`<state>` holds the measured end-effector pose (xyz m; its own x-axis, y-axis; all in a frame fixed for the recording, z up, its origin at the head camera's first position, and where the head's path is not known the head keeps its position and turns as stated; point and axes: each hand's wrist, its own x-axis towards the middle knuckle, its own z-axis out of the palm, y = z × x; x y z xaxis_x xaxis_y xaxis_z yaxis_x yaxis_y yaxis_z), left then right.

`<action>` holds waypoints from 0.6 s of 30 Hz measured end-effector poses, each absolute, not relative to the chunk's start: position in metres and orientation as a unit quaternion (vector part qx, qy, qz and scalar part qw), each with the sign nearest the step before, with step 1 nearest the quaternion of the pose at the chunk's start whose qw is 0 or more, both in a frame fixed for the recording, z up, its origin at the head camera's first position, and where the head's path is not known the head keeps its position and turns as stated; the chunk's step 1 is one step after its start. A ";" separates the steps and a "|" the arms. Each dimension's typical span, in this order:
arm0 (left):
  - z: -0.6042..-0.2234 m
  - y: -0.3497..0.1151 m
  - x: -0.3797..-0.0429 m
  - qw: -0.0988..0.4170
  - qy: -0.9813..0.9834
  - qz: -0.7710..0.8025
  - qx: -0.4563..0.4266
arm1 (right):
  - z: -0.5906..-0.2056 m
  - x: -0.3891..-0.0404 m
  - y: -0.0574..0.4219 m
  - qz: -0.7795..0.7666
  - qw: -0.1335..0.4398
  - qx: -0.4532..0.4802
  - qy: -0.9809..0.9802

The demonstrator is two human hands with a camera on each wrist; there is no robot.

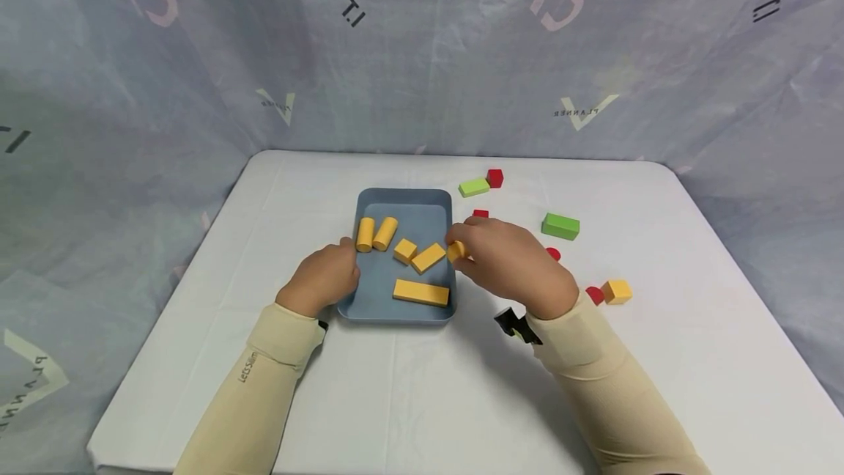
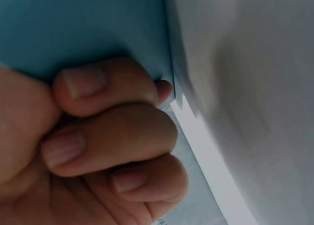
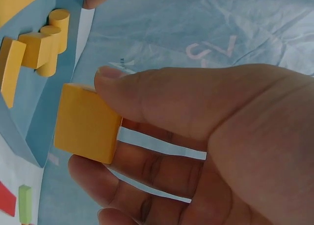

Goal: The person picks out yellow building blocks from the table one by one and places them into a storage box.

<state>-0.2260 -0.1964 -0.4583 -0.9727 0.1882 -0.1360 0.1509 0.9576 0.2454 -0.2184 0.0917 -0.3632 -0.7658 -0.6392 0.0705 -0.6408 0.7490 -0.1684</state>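
A blue-grey tray (image 1: 395, 317) lies on the table with several yellow blocks inside: two cylinders (image 1: 365, 234), a small cube (image 1: 405, 251), a short bar (image 1: 428, 258) and a long bar (image 1: 420, 292). My left hand (image 1: 323, 277) grips the tray's left side. Its curled fingers (image 2: 117, 139) show against the tray wall in the left wrist view; the thumb's contact is hidden. Between thumb and fingers, my right hand (image 1: 508, 259) pinches a yellow block (image 3: 86, 122) at the tray's right rim. In the right wrist view the block is held above the tray's level.
Right of the tray lie a light green block (image 1: 474, 188), a red cube (image 1: 495, 178), a green block (image 1: 561, 226), another yellow block (image 1: 617, 292) and red pieces (image 1: 595, 295), some partly hidden by the right arm. A printed grey cloth (image 1: 422, 57) hangs behind the white table.
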 end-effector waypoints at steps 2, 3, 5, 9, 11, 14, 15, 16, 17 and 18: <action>-0.458 -0.196 -0.226 0.080 0.986 0.116 0.087 | -0.362 -0.219 0.089 0.090 0.001 0.341 -0.936; -0.458 -0.196 -0.226 0.080 0.986 0.116 0.086 | -0.362 -0.219 0.088 0.088 0.001 0.341 -0.936; -0.458 -0.196 -0.226 0.082 0.986 0.114 0.086 | -0.362 -0.219 0.085 0.087 -0.001 0.341 -0.936; -0.458 -0.198 -0.226 0.082 0.987 0.114 0.083 | -0.362 -0.221 0.079 0.086 0.003 0.348 -0.934; -0.459 -0.198 -0.227 0.082 0.987 0.114 0.081 | -0.363 -0.223 0.076 0.089 0.004 0.352 -0.932; -0.460 -0.198 -0.228 0.084 0.987 0.115 0.079 | -0.365 -0.224 0.073 0.090 0.001 0.352 -0.932; -0.460 -0.198 -0.228 0.086 0.986 0.116 0.078 | -0.365 -0.225 0.073 0.090 -0.001 0.352 -0.932; -0.461 -0.198 -0.228 0.087 0.986 0.116 0.077 | -0.366 -0.225 0.072 0.089 -0.003 0.353 -0.931; -0.461 -0.198 -0.228 0.088 0.986 0.116 0.076 | -0.366 -0.226 0.071 0.086 -0.005 0.352 -0.932; -0.461 -0.198 -0.229 0.088 0.986 0.116 0.076 | -0.366 -0.226 0.070 0.085 -0.008 0.352 -0.932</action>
<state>-0.2286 -0.1977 -0.4608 -0.9732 0.1695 -0.1554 0.1288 0.9617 0.2420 -0.2262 0.0701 -0.3659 -0.7519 -0.6577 0.0454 -0.6551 0.7377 -0.1632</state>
